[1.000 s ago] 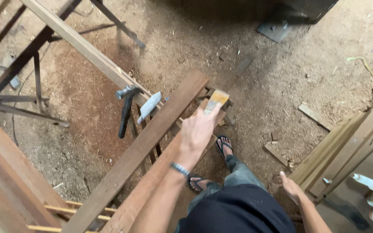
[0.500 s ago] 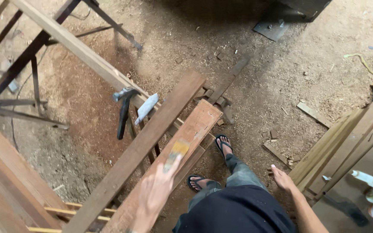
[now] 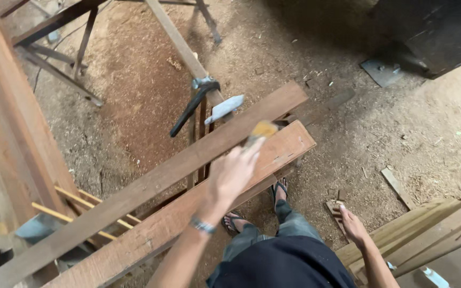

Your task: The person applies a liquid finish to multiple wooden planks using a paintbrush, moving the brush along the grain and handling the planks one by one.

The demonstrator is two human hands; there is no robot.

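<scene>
My left hand [image 3: 234, 172] grips a paintbrush [image 3: 261, 132] with a yellowish head, held over the near reddish wooden plank [image 3: 150, 234] close to its far end. A second long plank [image 3: 161, 176] lies beside it, further from me. My right hand [image 3: 354, 226] hangs low at my side with fingers loosely apart, holding nothing, near a stack of boards [image 3: 422, 234]. A hammer [image 3: 194, 104] with a dark handle and a flat metal blade [image 3: 225, 108] rest on the trestle behind the planks.
Wooden trestle legs [image 3: 60, 69] and a long slat [image 3: 180, 45] stand behind on the sawdust-covered dirt floor. Wide boards [image 3: 12, 122] lean at the left. Scrap wood pieces [image 3: 396, 184] and a metal plate [image 3: 381, 70] lie on the ground. My sandalled feet [image 3: 279, 190] are below the planks.
My left hand drew the brush back along the near plank toward me, then swept it forward again to the far end. The view shifted rightward. My right hand stayed low.
</scene>
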